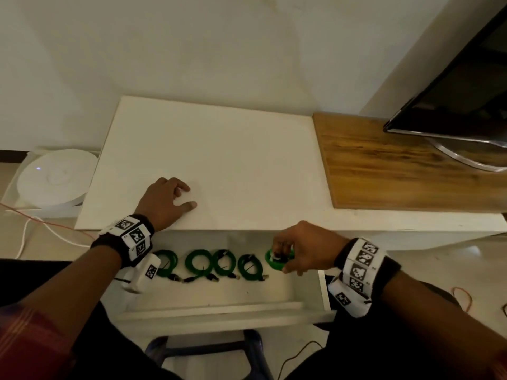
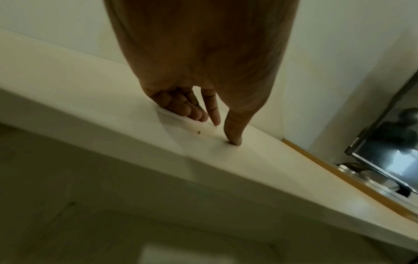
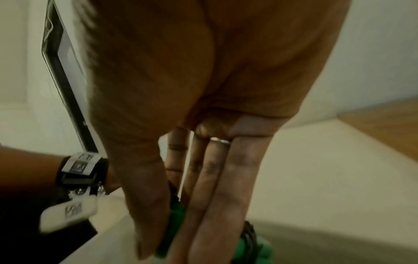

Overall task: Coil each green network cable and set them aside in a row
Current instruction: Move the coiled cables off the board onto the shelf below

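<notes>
Several coiled green network cables [image 1: 210,263] lie in a row inside an open white drawer [image 1: 219,305]. My right hand [image 1: 290,256] holds one more green coil [image 1: 274,260] at the right end of that row, thumb and fingers pinching it from above. In the right wrist view the green coil [image 3: 178,210] shows between thumb and fingers. My left hand [image 1: 170,198] rests on the white tabletop [image 1: 219,160], fingers loosely curled, thumb out, holding nothing; its fingertips [image 2: 233,141] touch the surface.
A wooden panel [image 1: 397,165] and a dark monitor [image 1: 452,100] stand at the right. A round white device [image 1: 55,179] sits left of the table, with white and orange wires [image 1: 41,223] on the floor. A blue stool frame [image 1: 208,352] shows below the drawer.
</notes>
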